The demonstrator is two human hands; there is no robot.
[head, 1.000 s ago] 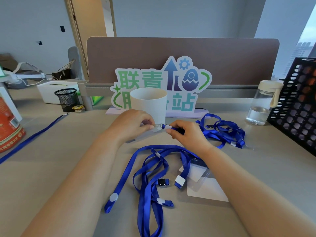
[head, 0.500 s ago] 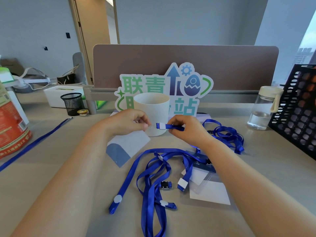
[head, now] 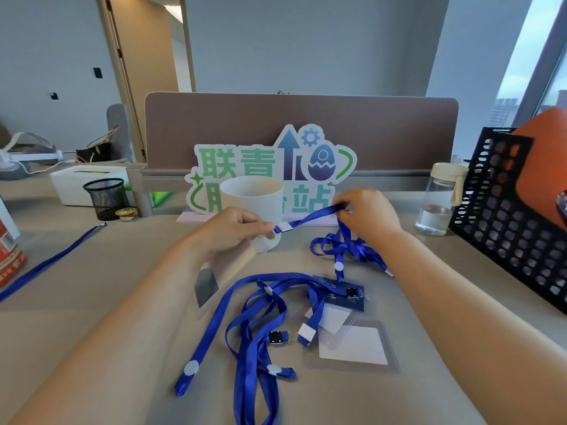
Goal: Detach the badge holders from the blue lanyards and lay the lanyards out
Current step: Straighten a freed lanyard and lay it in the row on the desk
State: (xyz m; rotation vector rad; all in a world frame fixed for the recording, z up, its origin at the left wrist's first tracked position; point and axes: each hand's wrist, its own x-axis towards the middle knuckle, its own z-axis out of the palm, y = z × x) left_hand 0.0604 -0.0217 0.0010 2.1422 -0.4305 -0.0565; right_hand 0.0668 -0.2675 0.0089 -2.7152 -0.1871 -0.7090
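Blue lanyard [head: 310,217], white-tipped, stretches taut, pinched by left hand [head: 233,230] and right hand [head: 366,214].

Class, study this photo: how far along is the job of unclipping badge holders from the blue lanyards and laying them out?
Done: one lanyard lies straight at far left; a loose badge holder lies beside the left forearm. In hand: left hand and right hand stretch a strap between them. Left: the tangled pile in front, badge holders among it.
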